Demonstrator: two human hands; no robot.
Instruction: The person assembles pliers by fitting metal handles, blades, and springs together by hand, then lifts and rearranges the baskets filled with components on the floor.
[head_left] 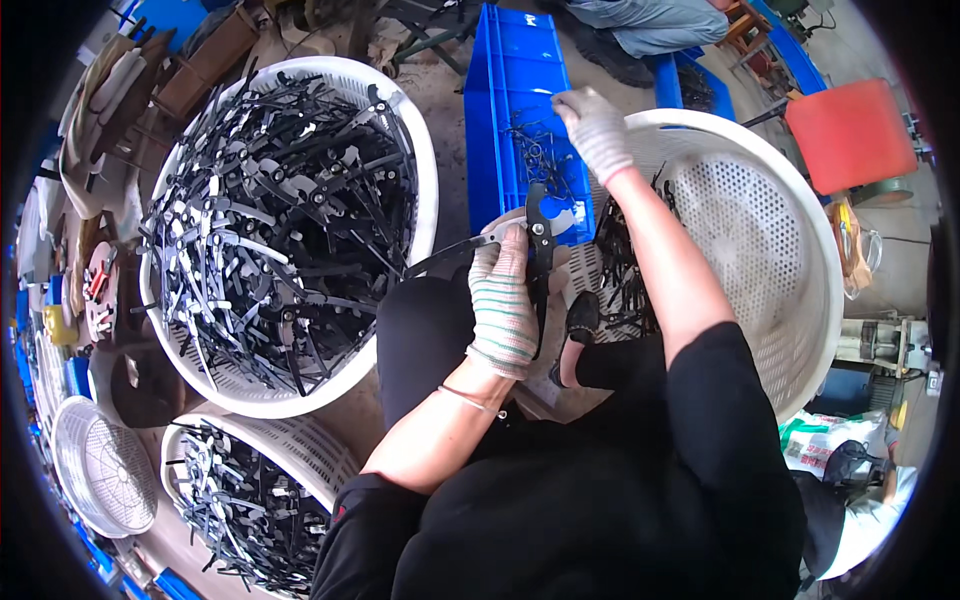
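- The left-hand white basket, largest of the lot, stands left of the blue bin, heaped with black and grey metal shear parts; I'd guess it sits beside the knee for easy reach.
- The right-hand white basket stands right of the blue bin; dark, slender pieces lie along its side nearest the bin, the rest of its perforated wall showing bare.
- A smaller white basket, also full of shear parts, is left of the blue bin and well toward the person's side.
- The blue bin itself runs straight ahead between the big baskets, probably set there so both hands can work over it.
- The pruning shears are at the blue bin's near end, head up, handles spread, gripped in the left hand; that pose likely leaves the pivot facing the worker.
- The left hand, gloved, is closed around them just below the head.
- The right hand, gloved too, hovers over the blue bin, fingers bunched narrow; whether they pinch anything I can't tell.
- Small dark wire pieces lie inside the blue bin, below that hand.
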